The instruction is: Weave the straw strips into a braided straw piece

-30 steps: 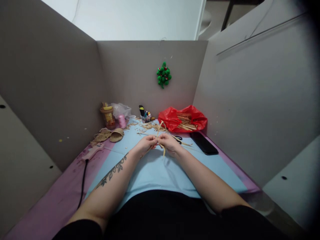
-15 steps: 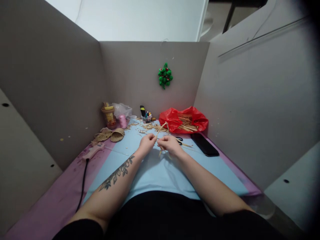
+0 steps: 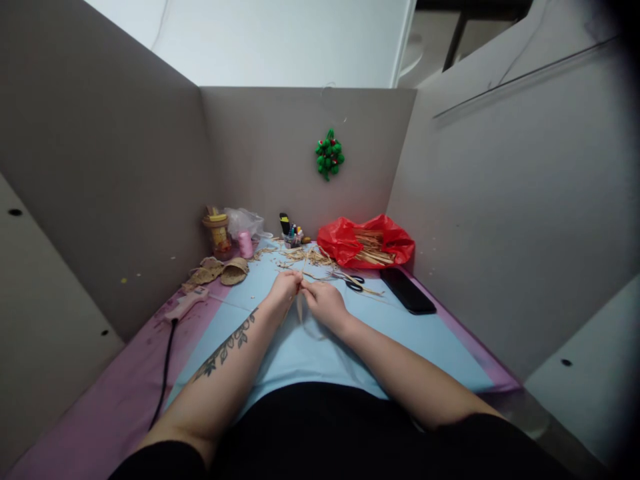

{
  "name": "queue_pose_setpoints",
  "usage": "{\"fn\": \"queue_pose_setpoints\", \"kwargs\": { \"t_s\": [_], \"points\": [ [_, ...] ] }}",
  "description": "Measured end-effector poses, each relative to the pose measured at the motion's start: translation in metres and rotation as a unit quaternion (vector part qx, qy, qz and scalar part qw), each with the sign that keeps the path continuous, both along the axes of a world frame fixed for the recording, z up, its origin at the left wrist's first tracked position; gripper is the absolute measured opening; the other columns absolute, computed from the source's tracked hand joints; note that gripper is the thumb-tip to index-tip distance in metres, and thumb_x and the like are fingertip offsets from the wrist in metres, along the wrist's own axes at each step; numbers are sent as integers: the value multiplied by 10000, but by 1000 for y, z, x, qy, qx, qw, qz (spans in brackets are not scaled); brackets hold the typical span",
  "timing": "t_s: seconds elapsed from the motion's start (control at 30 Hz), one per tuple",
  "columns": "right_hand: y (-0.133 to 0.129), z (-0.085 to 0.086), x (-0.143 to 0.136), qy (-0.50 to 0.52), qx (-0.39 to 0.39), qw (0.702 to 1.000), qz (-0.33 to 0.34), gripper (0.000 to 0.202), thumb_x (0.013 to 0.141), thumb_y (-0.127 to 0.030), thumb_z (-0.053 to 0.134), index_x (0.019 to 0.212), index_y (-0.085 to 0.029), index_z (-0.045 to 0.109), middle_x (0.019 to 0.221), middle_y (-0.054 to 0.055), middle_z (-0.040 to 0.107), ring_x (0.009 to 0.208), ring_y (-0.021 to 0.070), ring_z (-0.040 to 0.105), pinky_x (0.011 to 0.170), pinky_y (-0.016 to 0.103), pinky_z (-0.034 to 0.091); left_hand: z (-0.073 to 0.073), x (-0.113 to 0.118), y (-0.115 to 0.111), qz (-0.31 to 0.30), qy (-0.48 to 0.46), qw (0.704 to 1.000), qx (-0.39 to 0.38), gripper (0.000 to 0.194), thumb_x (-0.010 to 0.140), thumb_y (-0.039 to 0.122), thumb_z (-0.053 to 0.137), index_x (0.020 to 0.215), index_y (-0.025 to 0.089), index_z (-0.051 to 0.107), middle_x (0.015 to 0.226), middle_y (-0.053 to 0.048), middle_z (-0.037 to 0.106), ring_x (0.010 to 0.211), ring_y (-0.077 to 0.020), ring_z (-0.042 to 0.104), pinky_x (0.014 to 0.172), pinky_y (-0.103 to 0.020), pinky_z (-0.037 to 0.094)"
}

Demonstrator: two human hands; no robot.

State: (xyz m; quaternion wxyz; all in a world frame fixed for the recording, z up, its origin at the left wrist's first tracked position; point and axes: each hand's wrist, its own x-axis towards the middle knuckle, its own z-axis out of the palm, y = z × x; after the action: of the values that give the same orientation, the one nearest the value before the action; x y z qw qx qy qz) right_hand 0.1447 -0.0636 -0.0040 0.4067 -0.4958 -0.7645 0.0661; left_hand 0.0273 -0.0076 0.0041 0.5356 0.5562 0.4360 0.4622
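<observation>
My left hand [image 3: 287,287] and my right hand [image 3: 323,300] meet over the blue cloth [image 3: 340,360], fingertips touching. Both are closed on a thin pale straw strand [image 3: 300,310], which sticks up above the fingers and hangs in a loose curve below them. Just beyond my right hand lie black-handled scissors [image 3: 355,284] with some straw pieces across them. Loose straw scraps [image 3: 313,258] are scattered behind my hands.
A red bag [image 3: 340,241] of straw stands at the back right, near a black phone [image 3: 408,291]. On the left are a pink glue gun [image 3: 186,305] with its cord, woven pieces [image 3: 234,271], pink thread [image 3: 245,245] and a jar [image 3: 219,233]. A pen cup [image 3: 293,235] stands at the back.
Both hands have shifted left and slightly nearer to me. The strand now hangs in a curve beneath them, and more of the scissors shows.
</observation>
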Motion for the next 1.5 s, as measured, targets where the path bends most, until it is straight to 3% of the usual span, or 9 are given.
{"fn": "queue_pose_setpoints", "kwargs": {
  "t_s": [0.13,0.27,0.37,0.53,0.7,1.0,1.3,1.5],
  "points": [
    [13,5,7,174,-2,984,-23,159,759,-263,535,863,-184,626,850,64,622,790,175,557,726,286,422,-7,0,4,2,-20,999,27,201,638,257,550,499,159,442,412,41,416,400,-63,376,448,-208,284],
    [26,1,10,346,-193,916,54,213,671,-337,609,788,-170,546,648,8,598,572,128,540,546,244,425,-6,4,0,-16,10,997,71,220,645,300,584,533,151,467,439,40,455,423,-66,399,464,-203,303],
    [28,-1,11,389,-244,885,79,220,631,-351,631,665,-159,531,516,-16,552,456,95,476,471,220,378,-2,5,-5,-29,38,995,91,216,651,298,587,541,145,481,443,38,466,429,-68,411,465,-200,308],
    [28,0,17,382,-221,897,32,195,582,-312,638,561,-145,539,438,-34,490,412,78,422,425,206,324,1,4,-9,-49,37,996,57,228,668,309,577,547,143,480,417,34,457,433,-82,453,480,-207,353],
    [30,-2,21,337,-190,921,44,194,599,-323,624,570,-143,556,452,-34,492,423,76,413,414,197,313,3,3,-10,-57,45,996,48,213,658,285,578,538,130,496,417,27,468,406,-74,431,460,-206,348],
    [27,-3,20,344,-250,902,74,145,606,-281,600,621,-142,565,481,-30,510,430,80,446,434,201,366,5,2,-16,-55,95,992,60,217,654,287,574,530,123,508,421,25,480,400,-60,392,437,-192,294],
    [28,-7,21,211,-153,965,3,145,688,-257,543,587,-157,515,469,-36,489,441,80,438,440,191,324,0,-5,-9,-66,187,975,99,268,672,355,549,567,110,577,438,20,492,412,-74,406,435,-198,304],
    [24,-6,19,201,-209,957,16,158,744,-263,510,622,-164,499,467,-39,492,378,72,423,380,182,309,4,-11,-7,-104,198,967,123,236,650,328,581,612,98,615,491,19,517,453,-69,409,460,-191,320]
  ]
}}
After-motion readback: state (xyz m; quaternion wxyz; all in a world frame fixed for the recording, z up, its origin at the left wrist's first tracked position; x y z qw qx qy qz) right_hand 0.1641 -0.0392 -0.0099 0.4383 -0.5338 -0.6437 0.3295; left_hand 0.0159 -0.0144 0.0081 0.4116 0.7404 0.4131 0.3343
